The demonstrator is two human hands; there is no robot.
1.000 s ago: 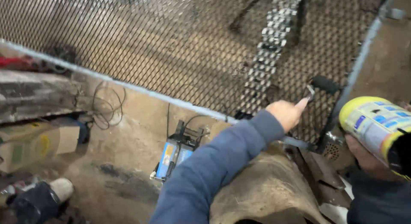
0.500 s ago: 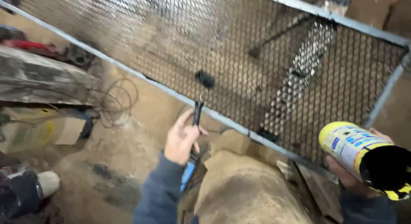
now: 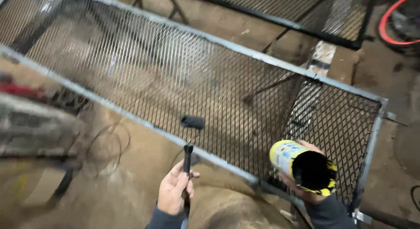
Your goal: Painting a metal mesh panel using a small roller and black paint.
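Observation:
My left hand (image 3: 174, 190) grips the black handle of a small paint roller (image 3: 192, 122), whose dark roller head rests on the near edge of a grey-framed expanded-metal mesh panel (image 3: 210, 36). My right hand (image 3: 302, 185) holds an open yellow paint can (image 3: 302, 167), tilted so its black inside faces me, over the panel's near right corner. Part of the mesh looks dark with paint, part bare and shiny.
A second mesh panel (image 3: 306, 14) lies beyond. A red hose (image 3: 387, 27) curls at the top right. Cables (image 3: 105, 146) and blurred clutter (image 3: 30, 124) sit on the dirty floor at the left. A metal stand shows under the mesh.
The view has swung left and up along the panel. My left hand has drawn the roller leftward along the near frame edge. The can has tipped so its open mouth faces me.

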